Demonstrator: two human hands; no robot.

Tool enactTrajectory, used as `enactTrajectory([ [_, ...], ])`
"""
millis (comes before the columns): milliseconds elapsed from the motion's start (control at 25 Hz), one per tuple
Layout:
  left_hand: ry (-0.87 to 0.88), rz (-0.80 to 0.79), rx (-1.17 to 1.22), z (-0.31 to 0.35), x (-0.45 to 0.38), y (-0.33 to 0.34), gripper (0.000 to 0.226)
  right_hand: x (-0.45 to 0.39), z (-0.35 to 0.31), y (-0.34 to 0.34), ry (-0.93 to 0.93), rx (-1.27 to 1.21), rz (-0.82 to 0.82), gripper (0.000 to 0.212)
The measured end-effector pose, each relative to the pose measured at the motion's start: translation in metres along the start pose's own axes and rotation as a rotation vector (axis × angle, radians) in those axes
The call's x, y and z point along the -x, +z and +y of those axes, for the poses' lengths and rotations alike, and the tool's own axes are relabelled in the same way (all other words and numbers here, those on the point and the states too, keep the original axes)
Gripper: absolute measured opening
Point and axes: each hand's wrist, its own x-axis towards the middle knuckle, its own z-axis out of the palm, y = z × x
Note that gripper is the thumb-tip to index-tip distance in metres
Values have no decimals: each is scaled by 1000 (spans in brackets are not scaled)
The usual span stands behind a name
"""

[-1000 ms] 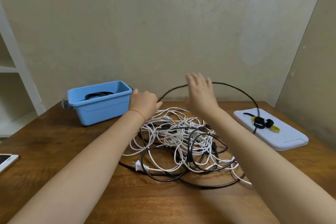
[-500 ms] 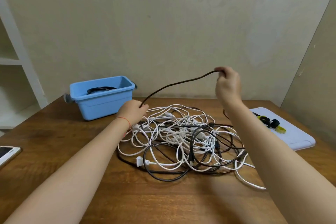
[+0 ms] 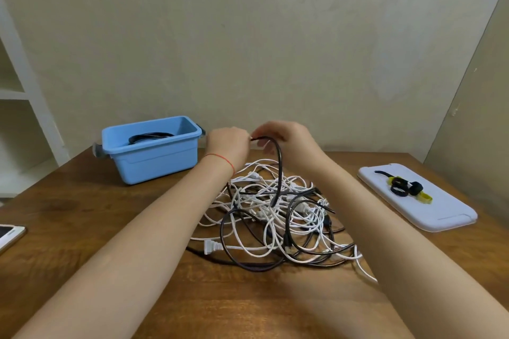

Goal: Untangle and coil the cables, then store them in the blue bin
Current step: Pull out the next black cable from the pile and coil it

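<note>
A tangle of white and black cables (image 3: pixel 278 217) lies in the middle of the wooden table. Above its far edge my left hand (image 3: pixel 229 143) and my right hand (image 3: pixel 286 137) meet, and both pinch one black cable (image 3: pixel 279 168). That cable loops down from my fingers into the pile. The blue bin (image 3: pixel 154 157) stands at the back left, close to my left hand. A coiled black cable (image 3: pixel 148 137) lies inside it.
A white lid (image 3: pixel 429 209) lies flat at the right, with black and yellow cable ties (image 3: pixel 407 190) on it. A phone (image 3: pixel 8 234) sits at the table's left edge. White shelves stand at the far left, and a wall runs right behind the table.
My right hand came down and left with the black cable to meet my left hand. The cable's long raised arc has folded into a short hanging loop.
</note>
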Motion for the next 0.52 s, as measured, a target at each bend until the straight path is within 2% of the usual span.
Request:
enactTrajectory([
  [80, -42, -69, -20, -13, 1, 14, 28, -1, 1, -13, 243, -261, 5, 43],
  [120, -51, -95, -22, -20, 3, 22, 29, 1, 3, -19, 309, -348, 4, 44],
  [160, -43, -118, -22, -23, 5, 27, 31, 3, 6, -24, 304, -322, -1, 40],
  [240, 18, -111, 10, -14, 10, 24, 33, 6, 8, -20, 170, 50, -90, 35],
  [320, 81, -43, 70, 7, 14, 8, 26, 6, 11, 4, 39, 426, -241, 49],
  [440, 111, -17, 220, 22, 18, -4, 15, 2, 20, 26, 79, 498, -309, 37],
  [520, 118, -94, 345, 13, 22, 5, 30, 1, 27, 18, 176, 443, -378, 23],
])
